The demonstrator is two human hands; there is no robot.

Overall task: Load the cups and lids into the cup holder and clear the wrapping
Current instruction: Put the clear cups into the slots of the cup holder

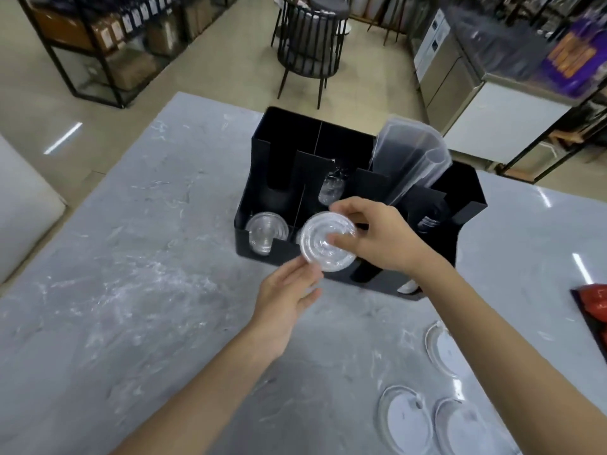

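A black cup holder [262, 149] with several compartments stands on the grey marble table. My right hand [381, 238] grips a stack of clear round lids [323, 241] just above the holder's front middle slot. My left hand [284, 305] is open below it, fingertips touching the stack's lower edge. More clear lids [264, 233] lie in the front left slot. A stack of clear plastic cups [410, 156] leans out of a back right compartment. Crumpled clear wrapping [331, 188] sits in a middle slot.
Three clear lids lie flat on the table at the lower right: [441, 349], [405, 418], [463, 428]. A red package [594, 302] is at the right edge. A black chair [308, 44] and shelves stand beyond the table.
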